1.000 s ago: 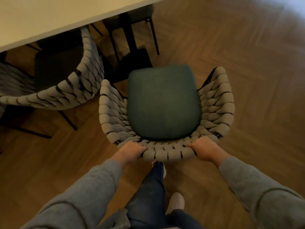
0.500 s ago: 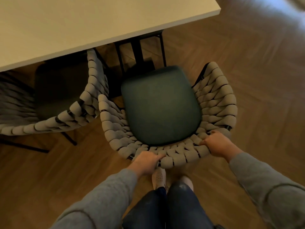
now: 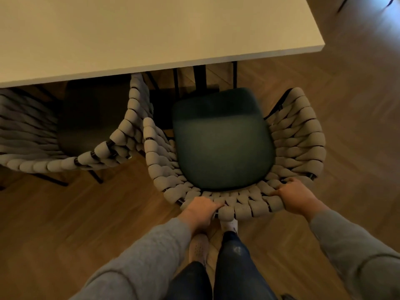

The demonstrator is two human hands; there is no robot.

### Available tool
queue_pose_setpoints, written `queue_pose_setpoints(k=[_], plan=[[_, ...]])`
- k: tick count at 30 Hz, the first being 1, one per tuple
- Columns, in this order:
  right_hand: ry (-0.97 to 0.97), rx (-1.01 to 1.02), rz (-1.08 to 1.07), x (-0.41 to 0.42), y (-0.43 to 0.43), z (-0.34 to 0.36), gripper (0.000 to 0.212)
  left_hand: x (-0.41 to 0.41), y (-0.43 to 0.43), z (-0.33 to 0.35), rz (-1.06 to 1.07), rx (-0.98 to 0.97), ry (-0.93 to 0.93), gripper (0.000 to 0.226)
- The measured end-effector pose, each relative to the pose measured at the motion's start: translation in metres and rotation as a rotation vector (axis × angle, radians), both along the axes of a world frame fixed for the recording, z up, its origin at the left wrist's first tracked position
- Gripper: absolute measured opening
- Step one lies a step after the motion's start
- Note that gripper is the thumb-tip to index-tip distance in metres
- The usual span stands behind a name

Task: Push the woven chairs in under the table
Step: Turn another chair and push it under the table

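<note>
Fingers of left hand and right hand grip the back rim of the grey woven-rope chair with dark green cushion, which stands just short of the pale rectangular table at twelve o'clock. Judged mid-push; next, a straight shove toward twelve, clearing the neighbouring woven chair at nine.

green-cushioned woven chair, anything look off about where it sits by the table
The grey woven chair with the green cushion, gripped by left hand and right hand, stands wholly outside the white table, its arm crowding the neighbouring woven chair.
</note>
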State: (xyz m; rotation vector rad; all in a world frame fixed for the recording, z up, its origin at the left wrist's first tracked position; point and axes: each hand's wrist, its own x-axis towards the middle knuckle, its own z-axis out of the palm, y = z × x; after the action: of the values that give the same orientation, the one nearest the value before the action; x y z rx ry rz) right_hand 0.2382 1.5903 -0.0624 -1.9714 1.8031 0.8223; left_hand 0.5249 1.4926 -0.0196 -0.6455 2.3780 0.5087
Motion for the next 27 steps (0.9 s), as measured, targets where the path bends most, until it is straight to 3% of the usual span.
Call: queue_pose_setpoints(k=[11, 19, 27], plan=[[0.004, 0.015, 0.002, -0.026, -0.056, 0.004, 0.028, -0.03, -0.06, 0.008, -0.012, -0.086, -0.001, 0.051], [-0.026, -0.011, -0.029, -0.009, -0.107, 0.008, 0.021, -0.019, -0.116, 0.002, 0.028, -0.069, 0.002, 0.058], [-0.081, 0.028, -0.088, 0.002, -0.162, 0.024, 0.015, -0.016, -0.168, -0.004, 0.078, -0.153, -0.133, 0.049]])
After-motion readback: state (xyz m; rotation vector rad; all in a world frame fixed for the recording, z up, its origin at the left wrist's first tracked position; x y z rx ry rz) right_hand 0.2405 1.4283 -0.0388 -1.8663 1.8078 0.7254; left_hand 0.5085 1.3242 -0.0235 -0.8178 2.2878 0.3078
